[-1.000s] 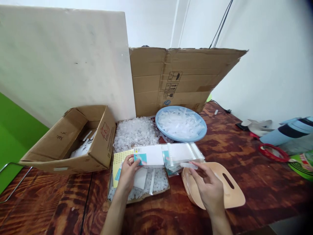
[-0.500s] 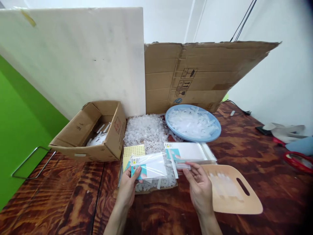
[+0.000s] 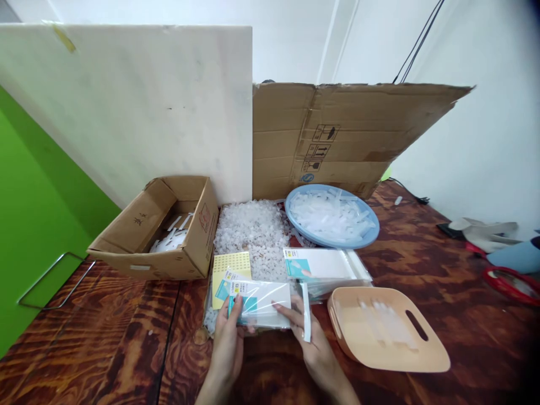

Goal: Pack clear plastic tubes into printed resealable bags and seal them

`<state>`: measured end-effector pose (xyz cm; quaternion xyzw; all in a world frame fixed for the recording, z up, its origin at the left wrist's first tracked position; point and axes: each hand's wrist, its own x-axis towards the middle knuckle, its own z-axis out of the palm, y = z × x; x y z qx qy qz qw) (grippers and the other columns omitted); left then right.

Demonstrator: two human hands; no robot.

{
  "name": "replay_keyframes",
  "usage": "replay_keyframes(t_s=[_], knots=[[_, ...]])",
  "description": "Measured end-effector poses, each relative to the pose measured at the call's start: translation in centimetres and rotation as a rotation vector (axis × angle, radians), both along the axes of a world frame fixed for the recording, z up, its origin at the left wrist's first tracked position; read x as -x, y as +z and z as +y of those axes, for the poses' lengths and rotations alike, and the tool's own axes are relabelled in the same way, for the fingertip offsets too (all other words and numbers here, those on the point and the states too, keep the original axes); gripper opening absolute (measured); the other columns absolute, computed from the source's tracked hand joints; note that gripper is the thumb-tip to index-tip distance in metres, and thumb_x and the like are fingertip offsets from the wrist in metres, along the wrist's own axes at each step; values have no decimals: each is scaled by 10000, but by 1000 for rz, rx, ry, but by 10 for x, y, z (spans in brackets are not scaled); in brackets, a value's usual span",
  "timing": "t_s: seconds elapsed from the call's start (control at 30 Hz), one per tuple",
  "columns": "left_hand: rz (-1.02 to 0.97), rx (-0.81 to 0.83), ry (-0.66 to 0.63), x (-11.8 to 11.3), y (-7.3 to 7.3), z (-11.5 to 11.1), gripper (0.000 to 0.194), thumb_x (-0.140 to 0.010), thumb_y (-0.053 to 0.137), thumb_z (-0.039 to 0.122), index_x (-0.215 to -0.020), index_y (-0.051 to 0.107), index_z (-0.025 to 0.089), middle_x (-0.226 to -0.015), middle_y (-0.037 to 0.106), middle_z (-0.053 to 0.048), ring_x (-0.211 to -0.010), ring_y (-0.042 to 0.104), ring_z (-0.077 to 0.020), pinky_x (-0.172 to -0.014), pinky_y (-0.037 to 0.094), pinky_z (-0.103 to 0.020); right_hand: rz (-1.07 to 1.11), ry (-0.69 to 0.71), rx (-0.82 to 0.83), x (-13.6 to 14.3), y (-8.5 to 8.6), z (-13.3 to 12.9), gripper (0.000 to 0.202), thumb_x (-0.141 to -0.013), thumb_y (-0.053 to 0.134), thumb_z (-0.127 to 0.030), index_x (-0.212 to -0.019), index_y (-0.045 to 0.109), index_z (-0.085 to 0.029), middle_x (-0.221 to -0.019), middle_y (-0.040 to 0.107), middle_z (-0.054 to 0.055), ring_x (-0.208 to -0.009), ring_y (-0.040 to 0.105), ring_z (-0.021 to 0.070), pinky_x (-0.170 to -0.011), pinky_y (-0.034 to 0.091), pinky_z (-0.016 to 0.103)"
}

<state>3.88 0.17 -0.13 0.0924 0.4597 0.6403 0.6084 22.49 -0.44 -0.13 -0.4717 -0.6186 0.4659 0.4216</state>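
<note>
My left hand [image 3: 230, 323] grips the left end of a clear plastic bag [image 3: 265, 295] with a white and teal printed card in it, thumb on top. My right hand [image 3: 306, 332] is at the bag's right end, its fingers reaching over the card area; whether they are inside the bag or on it I cannot tell. A narrow white strip [image 3: 306, 312] at the bag's end lies across the right fingers. Under the bag's left side is a yellow sheet of small round stickers [image 3: 231, 264]. More bagged cards [image 3: 323, 264] lie just beyond my right hand.
A shallow carton of small clear plastic pieces [image 3: 253, 225] sits behind the bag. Left of it stands an open cardboard box [image 3: 194, 242]. A blue basin [image 3: 358, 239] holds clear strips. At right are a beige board [image 3: 430, 354] with translucent strips and a red tape roll [image 3: 510, 284].
My right hand, which pinched a small clear strip apart from the bag, has moved left onto the bag's end. The clear strip no longer shows. The bag sits slightly lower and further right.
</note>
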Motion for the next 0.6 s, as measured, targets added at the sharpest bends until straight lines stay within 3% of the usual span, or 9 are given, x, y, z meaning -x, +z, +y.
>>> replay_keyframes(t_s=[0.1, 0.2, 0.33, 0.4, 0.5, 0.57, 0.6], knots=[[-12, 11, 10, 7, -8, -6, 452, -728, 872, 338, -1076, 651, 151, -959, 656, -41, -655, 599, -98, -456, 475, -164, 26, -4, 66, -2, -4, 2, 392, -994, 532, -434, -1351, 643, -315, -1484, 546, 86, -1402, 463, 299, -1184, 315, 514], [0, 17, 16, 9, -10, -10, 460, -736, 865, 361, -1082, 644, 154, -923, 647, -31, -604, 570, -86, -448, 467, -172, 79, -71, 55, 5, -8, 4, 446, -1002, 527, -401, -1438, 550, -312, -1483, 550, 92, -1411, 456, 288, -1183, 313, 523], [56, 22, 51, 8, -7, -10, 521, -706, 875, 419, -1090, 636, 160, -860, 628, -7, -547, 519, -65, -449, 454, -167, 38, -15, 45, 11, -8, 3, 453, -999, 519, -328, -1452, 531, -309, -1457, 576, 83, -1402, 467, 293, -1171, 327, 536], [105, 48, 49, 15, -8, -13, 558, -658, 892, 457, -1062, 650, 159, -820, 623, 2, -538, 513, -73, -431, 435, -168, -22, 50, 23, 3, 0, 9, 433, -987, 521, -278, -1416, 581, -298, -1374, 647, 87, -1339, 536, 302, -1125, 409, 515], [289, 116, -46, 37, -16, -25, 569, -610, 874, 553, -968, 681, 155, -691, 609, 12, -497, 514, -115, -371, 376, -189, -202, 97, -104, -13, 22, 34, 377, -968, 478, -162, -1216, 738, -275, -1208, 716, 80, -1178, 634, 280, -1039, 493, 446], [526, 156, -115, 55, -26, -39, 552, -627, 833, 598, -947, 702, 168, -720, 664, -24, -609, 622, -202, -449, 466, -236, -393, 61, -233, -14, 36, 60, 402, -957, 424, -93, -1142, 747, -245, -1137, 709, 83, -1103, 640, 255, -1005, 493, 417], [660, 163, -156, 64, -32, -46, 531, -637, 816, 607, -933, 716, 178, -792, 703, -55, -741, 674, -260, -566, 540, -285, -519, 59, -276, -9, 40, 74, 408, -949, 409, -65, -1150, 724, -229, -1121, 696, 88, -1095, 627, 249, -990, 489, 402]])
